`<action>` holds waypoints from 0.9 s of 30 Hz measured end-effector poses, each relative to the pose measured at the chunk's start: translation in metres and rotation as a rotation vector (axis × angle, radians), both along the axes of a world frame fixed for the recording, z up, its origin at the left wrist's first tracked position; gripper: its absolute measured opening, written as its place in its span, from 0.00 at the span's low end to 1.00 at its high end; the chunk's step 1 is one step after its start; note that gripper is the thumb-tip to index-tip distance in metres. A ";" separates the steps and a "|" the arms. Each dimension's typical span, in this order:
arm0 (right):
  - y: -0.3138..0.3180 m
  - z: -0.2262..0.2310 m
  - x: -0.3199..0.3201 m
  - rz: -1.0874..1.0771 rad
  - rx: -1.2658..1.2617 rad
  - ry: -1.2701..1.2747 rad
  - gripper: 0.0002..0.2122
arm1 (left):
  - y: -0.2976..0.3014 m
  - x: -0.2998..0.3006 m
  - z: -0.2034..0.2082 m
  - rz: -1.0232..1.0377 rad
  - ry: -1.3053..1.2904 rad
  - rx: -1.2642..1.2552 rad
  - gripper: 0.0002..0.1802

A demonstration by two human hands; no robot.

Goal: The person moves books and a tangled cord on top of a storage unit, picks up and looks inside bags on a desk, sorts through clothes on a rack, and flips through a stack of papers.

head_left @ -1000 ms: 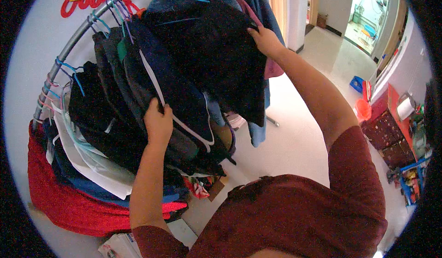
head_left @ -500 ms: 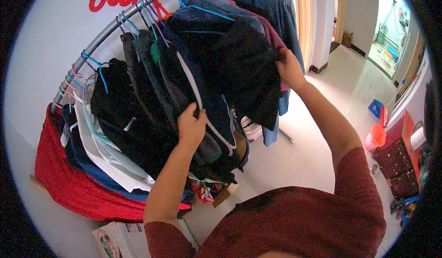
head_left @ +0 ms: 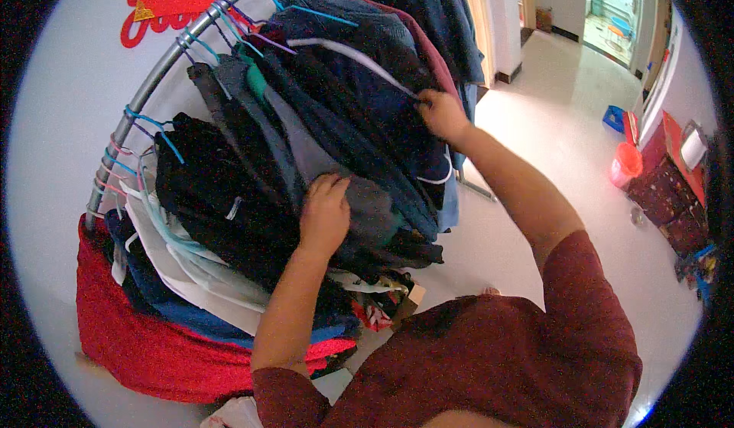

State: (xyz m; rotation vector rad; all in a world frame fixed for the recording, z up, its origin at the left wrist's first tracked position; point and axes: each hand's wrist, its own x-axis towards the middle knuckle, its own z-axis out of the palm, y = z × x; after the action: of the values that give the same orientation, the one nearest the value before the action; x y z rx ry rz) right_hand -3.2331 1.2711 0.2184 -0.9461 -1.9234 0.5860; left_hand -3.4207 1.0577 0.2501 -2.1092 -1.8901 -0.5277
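Observation:
Hangers of clothes fill a curved metal rail. My right hand pinches the edge of a navy garment with white trim and holds it out to the right. Lower and to the left, my left hand has its fingers bent over a dark grey garment with a green patch near the collar; its fingertips are partly hidden in the cloth. Black clothes hang left of that hand. Beyond my right hand hang a maroon garment and a blue denim one.
White clothes and a red cloth hang at the rail's near left end. A red wall decoration is above. To the right, a pink bin and a blue basket stand on the pale floor. A doorway opens at the far right.
My right hand has let go of the black garment and now grips the white-trimmed navy one, drawn rightward. My left hand has shifted onto the grey garment, now more exposed. The view has turned slightly.

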 end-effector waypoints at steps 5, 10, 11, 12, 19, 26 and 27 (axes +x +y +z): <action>0.014 0.011 0.017 -0.040 0.047 0.022 0.09 | -0.023 -0.031 -0.007 0.048 0.058 0.027 0.16; 0.022 0.021 0.031 -0.180 0.076 -0.072 0.10 | -0.030 -0.031 0.001 0.057 0.053 -0.002 0.15; 0.022 0.022 0.032 -0.173 0.083 -0.082 0.10 | -0.032 -0.033 0.002 0.046 0.052 0.018 0.15; 0.023 0.022 0.033 -0.171 0.098 -0.081 0.10 | -0.032 -0.034 0.001 0.035 0.050 0.037 0.15; -0.067 0.040 0.012 0.527 0.096 -0.443 0.10 | -0.030 -0.028 -0.002 -0.065 -0.025 0.126 0.12; -0.041 0.161 -0.036 0.207 0.712 0.008 0.08 | -0.042 -0.016 0.003 -0.039 -0.104 0.120 0.12; -0.027 0.172 -0.047 0.173 0.725 0.033 0.09 | -0.040 -0.012 0.002 -0.041 -0.110 0.124 0.12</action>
State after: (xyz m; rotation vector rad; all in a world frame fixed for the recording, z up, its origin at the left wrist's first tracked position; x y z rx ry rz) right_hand -3.2804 1.2438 0.3900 -0.3058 -1.9754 -0.0264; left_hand -3.4328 1.0172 0.2523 -2.0820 -1.8227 -0.7637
